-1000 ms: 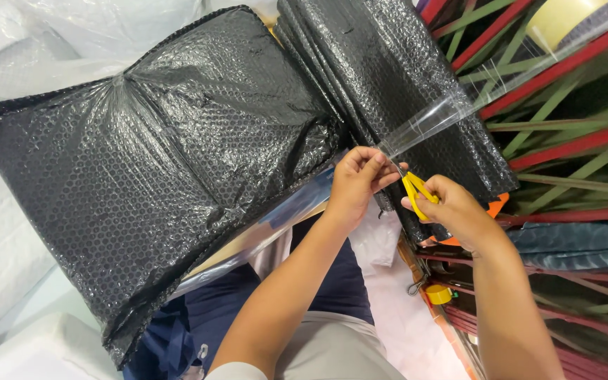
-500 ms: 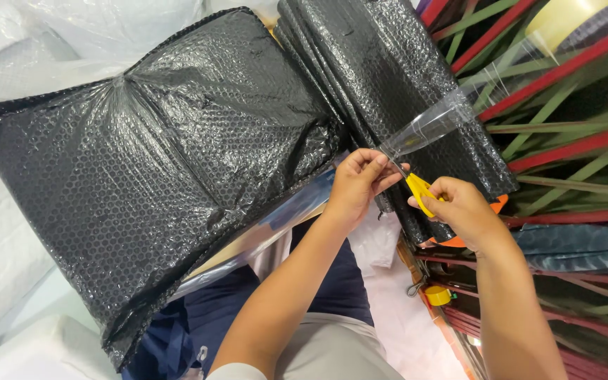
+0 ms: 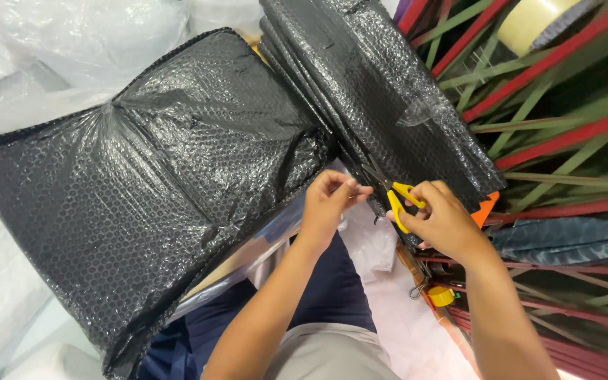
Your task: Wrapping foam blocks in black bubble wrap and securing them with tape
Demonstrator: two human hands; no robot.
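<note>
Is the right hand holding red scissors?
No, the right hand grips yellow-handled scissors beside the black bubble wrap.

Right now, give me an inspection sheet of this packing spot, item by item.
Surface: white padded sheeting under the work.
Job's things: large parcel in black bubble wrap; yellow-handled scissors; stack of black bubble-wrap sheets.
Clutter: tape roll; small yellow object; clear plastic bags.
Grips: left hand pinches at the wrap's edge; right hand holds the scissors.
Cables: nothing seen.
Surroundings: red and green bars at right.
</note>
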